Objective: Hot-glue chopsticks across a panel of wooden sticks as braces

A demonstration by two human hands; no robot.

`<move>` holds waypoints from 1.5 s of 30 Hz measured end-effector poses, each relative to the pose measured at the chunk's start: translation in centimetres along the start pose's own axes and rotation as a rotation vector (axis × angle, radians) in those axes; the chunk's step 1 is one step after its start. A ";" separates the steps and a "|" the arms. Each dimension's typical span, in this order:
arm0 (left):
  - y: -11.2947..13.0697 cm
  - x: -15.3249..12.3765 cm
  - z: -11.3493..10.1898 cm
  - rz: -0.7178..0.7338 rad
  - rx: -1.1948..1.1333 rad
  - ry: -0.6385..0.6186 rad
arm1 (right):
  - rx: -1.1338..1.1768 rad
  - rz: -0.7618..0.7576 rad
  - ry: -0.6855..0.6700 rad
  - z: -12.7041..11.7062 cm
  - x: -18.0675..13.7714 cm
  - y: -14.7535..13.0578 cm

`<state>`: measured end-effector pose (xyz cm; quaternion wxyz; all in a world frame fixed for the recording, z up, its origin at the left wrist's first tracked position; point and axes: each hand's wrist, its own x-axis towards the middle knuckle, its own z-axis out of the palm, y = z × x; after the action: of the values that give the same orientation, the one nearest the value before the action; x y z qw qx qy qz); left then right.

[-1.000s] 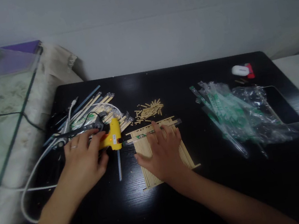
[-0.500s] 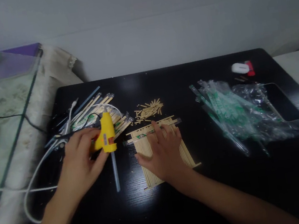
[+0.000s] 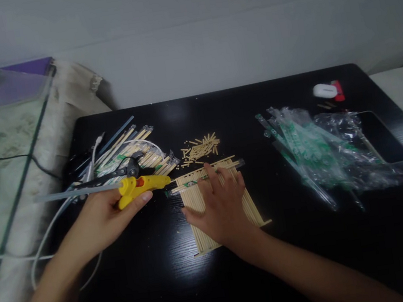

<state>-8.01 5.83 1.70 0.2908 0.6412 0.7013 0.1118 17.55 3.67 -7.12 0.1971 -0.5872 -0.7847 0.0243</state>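
Observation:
A yellow hot glue gun is gripped in my left hand, lying sideways with its nozzle toward the stick panel. A long clear glue stick juts from its back end to the left. My right hand rests with fingers spread on a flat panel of wooden sticks laid side by side. Across the panel's far end lies a pair of chopsticks in a clear wrapper, under the fingertips of that hand. The nozzle is close to the panel's upper left corner; whether it touches, I cannot tell.
Short cut stick pieces lie heaped behind the panel. Wrapped chopsticks, pliers and a white cable crowd the left. Empty plastic wrappers, a phone and a white case are at the right.
My left hand has turned the glue gun from pointing away to pointing right, bringing its nozzle to the panel's corner. The pliers now show. My right hand has stayed in place.

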 end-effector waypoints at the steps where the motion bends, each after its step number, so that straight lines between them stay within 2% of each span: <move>1: 0.1 0.1 0.1 0.005 0.017 -0.021 | 0.003 0.003 0.000 0.0 0.0 0.0; 9: 0.6 0.7 0.5 0.026 0.162 0.014 | 0.030 0.008 0.006 -0.3 0.1 -0.1; 14: 0.6 0.7 0.5 0.065 0.160 -0.002 | 0.021 0.007 0.025 -0.4 0.2 -0.2; 25: 0.7 0.7 0.2 0.052 0.163 0.008 | 0.032 0.008 0.032 -0.3 0.2 -0.2; 35: 1.3 0.9 0.6 0.067 0.136 -0.006 | 0.054 0.010 0.014 -0.5 0.2 -0.1; 41: 1.1 1.0 0.9 0.075 0.138 -0.033 | 0.011 0.006 -0.044 -0.6 0.2 -0.2; 45: 1.2 1.2 1.1 0.075 0.147 -0.045 | 0.015 0.010 -0.028 -0.6 0.2 -0.2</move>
<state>-6.45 6.96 1.15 0.2545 0.6891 0.6762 0.0565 17.53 3.74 -6.50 0.1904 -0.5893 -0.7842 0.0391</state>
